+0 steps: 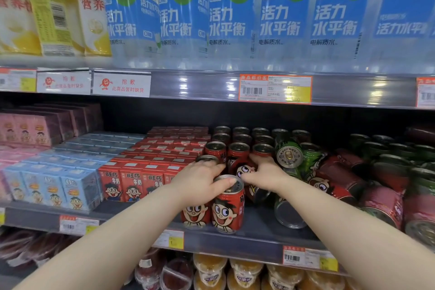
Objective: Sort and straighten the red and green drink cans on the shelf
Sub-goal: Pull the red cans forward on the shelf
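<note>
Grey metal shelf [263, 231] at centre frame, with price tags [310, 258] on its front rail. Rows of red cans [237, 150] stand upright at centre. To their right, more red ones and green cans [310, 160] lie tumbled together. Left hand [202, 181] clasps the top of the front red can [227, 209] at the shelf edge. Right hand [263, 172] grips a tipped red can [243, 169] just behind. Water bottles [230, 14] fill the upper frame; milk cartons [131, 183] sit at left.

Glossy metal cans [227, 207] on a matt dark shelf [259, 231].
The cans have shiny printed sides and dull silver tops; the bottles [235, 19] above are clear, glossy plastic; the cartons [131, 183] look like smooth paperboard.
</note>
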`<act>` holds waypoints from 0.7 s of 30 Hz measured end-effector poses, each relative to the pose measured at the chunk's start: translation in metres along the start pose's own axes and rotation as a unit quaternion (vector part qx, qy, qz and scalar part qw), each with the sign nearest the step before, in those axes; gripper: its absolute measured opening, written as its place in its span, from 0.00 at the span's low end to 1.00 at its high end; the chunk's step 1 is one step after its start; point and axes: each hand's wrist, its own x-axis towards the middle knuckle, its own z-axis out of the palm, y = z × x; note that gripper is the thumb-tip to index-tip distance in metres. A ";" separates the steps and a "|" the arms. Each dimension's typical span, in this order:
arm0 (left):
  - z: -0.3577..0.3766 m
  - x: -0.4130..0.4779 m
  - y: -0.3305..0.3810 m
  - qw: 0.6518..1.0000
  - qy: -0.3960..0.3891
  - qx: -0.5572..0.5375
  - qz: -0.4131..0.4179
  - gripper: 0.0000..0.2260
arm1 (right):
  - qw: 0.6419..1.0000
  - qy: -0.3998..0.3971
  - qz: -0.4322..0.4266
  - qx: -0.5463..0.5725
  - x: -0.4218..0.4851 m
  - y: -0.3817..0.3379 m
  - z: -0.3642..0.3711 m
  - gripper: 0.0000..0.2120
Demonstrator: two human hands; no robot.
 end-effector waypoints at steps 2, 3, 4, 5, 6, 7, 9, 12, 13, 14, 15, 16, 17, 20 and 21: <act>0.001 0.000 -0.001 1.000 0.002 -0.006 0.000 0.28 | 0.997 0.015 -0.001 0.071 0.000 -0.002 -0.002 0.30; 0.001 0.000 -0.001 1.000 0.003 -0.007 0.000 0.28 | 0.994 0.022 0.000 0.105 0.000 -0.002 -0.003 0.31; 0.002 0.001 -0.001 1.000 0.005 -0.007 0.001 0.28 | 0.991 0.026 -0.001 0.129 0.001 -0.003 -0.002 0.32; 0.003 0.001 -0.002 1.000 0.007 -0.007 0.002 0.28 | 0.989 0.031 -0.002 0.144 0.002 -0.003 -0.002 0.32; 0.003 0.001 -0.002 1.000 0.008 -0.011 0.002 0.28 | 0.987 0.035 -0.005 0.158 0.003 -0.004 -0.001 0.32; 0.004 0.002 -0.003 1.000 0.009 -0.018 0.001 0.28 | 0.984 0.040 -0.006 0.172 0.004 -0.006 0.000 0.31; 0.004 0.003 -0.005 0.999 0.016 -0.043 0.001 0.29 | 0.981 0.047 -0.002 0.189 0.006 -0.008 0.001 0.34; 0.000 0.003 -0.008 0.994 0.041 -0.096 -0.012 0.28 | 0.981 0.027 0.003 0.191 0.010 -0.009 0.001 0.41; -0.002 0.004 -0.009 0.995 0.048 -0.086 -0.022 0.28 | 0.983 0.025 0.003 0.181 0.010 -0.009 0.001 0.42; -0.004 0.004 -0.010 0.997 0.049 -0.052 -0.032 0.29 | 0.985 0.029 0.001 0.169 0.011 -0.010 0.001 0.42; -0.005 0.005 -0.011 0.998 0.041 -0.013 -0.042 0.30 | 0.987 0.037 -0.001 0.157 0.012 -0.010 0.002 0.40; -0.006 0.006 -0.012 0.998 0.029 0.013 -0.051 0.33 | 0.988 0.047 -0.004 0.146 0.012 -0.010 0.004 0.39; -0.006 0.006 -0.014 0.998 0.012 0.020 -0.058 0.35 | 0.989 0.053 -0.006 0.139 0.012 -0.009 0.006 0.38; -0.003 0.006 -0.017 0.998 -0.026 -0.011 -0.061 0.38 | 0.994 0.042 -0.015 0.100 0.013 -0.008 0.012 0.33; -0.002 0.006 -0.017 0.998 -0.027 -0.014 -0.058 0.38 | 0.997 0.032 -0.019 0.061 0.012 -0.007 0.013 0.30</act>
